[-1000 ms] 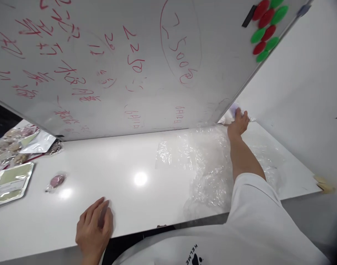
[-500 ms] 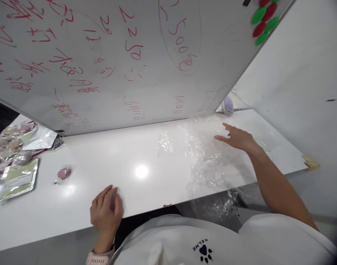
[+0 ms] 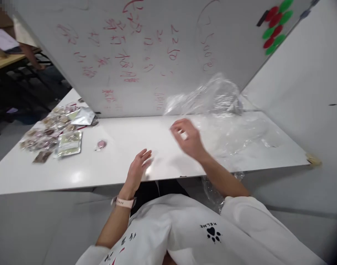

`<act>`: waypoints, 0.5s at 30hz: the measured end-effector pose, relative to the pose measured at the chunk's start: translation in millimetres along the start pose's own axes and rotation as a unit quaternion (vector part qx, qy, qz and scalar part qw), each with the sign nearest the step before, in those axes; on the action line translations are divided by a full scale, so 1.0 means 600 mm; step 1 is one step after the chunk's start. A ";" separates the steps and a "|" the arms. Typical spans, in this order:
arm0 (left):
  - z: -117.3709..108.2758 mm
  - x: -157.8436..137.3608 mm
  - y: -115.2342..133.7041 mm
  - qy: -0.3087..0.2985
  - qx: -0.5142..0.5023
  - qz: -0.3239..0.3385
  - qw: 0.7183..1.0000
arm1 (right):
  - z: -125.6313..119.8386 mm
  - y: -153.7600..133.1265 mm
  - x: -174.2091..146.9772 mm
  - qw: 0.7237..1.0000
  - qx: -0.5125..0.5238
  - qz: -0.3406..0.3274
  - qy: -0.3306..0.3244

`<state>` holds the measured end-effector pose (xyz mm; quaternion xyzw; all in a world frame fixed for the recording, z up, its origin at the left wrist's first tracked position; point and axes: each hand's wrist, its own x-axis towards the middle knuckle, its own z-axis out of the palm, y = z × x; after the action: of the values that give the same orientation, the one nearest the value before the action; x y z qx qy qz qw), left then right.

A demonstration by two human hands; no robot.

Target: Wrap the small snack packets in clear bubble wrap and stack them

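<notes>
Fingers apart and holding nothing, my left hand (image 3: 137, 167) hovers near the front edge of the white table (image 3: 117, 171). To its left lies a small pinkish item in a clear wrapper (image 3: 101, 144). My right hand (image 3: 188, 140) is above the middle of the table, blurred, its fingers curved toward the thumb; whether they grip anything is unclear. Just beyond and right of it, crumpled clear plastic film (image 3: 212, 97) rises in front of the whiteboard. More of the film spreads over the table's right part, and some hangs below the front edge.
Many small wrapped packets (image 3: 44, 138) are heaped at the left end, with a green-and-silver pouch (image 3: 70, 144) and a silver pouch (image 3: 84, 116). The whiteboard (image 3: 146, 88) with red writing stands along the back. A wall (image 3: 309, 99) closes the right side. A person's arm (image 3: 30, 55) shows at far left.
My right hand has moved left from above the film, its fingers now more curved. The film bunched up toward the whiteboard. My left hand has lifted and spread its fingers. The view has shifted left.
</notes>
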<state>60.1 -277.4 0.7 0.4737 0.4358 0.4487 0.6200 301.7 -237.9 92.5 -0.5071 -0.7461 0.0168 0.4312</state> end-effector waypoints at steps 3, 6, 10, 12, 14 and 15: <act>-0.020 0.004 0.027 -0.023 -0.155 -0.048 0.986 | 0.116 -0.078 -0.057 0.970 0.065 -0.105 -0.210; -0.067 0.000 0.016 0.064 -0.163 -0.106 0.979 | 0.166 -0.093 -0.122 0.933 0.118 -0.154 -0.302; -0.127 -0.016 -0.012 0.181 -0.134 -0.126 0.966 | 0.150 -0.070 -0.188 0.976 0.114 -0.060 -0.175; -0.145 -0.023 -0.011 0.196 -0.137 -0.117 0.964 | 0.126 -0.052 -0.210 0.994 0.073 0.005 -0.078; -0.153 -0.024 -0.001 0.191 -0.138 -0.114 0.965 | 0.100 -0.027 -0.224 0.996 0.004 0.089 0.020; -0.154 -0.023 0.005 0.185 -0.125 -0.115 0.968 | 0.086 -0.010 -0.229 0.988 -0.036 0.137 0.067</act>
<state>-32.4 -272.3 -10.7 0.2476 0.5348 0.5050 0.6306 278.6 -325.2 -23.2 -0.6198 -0.6391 0.0145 0.4553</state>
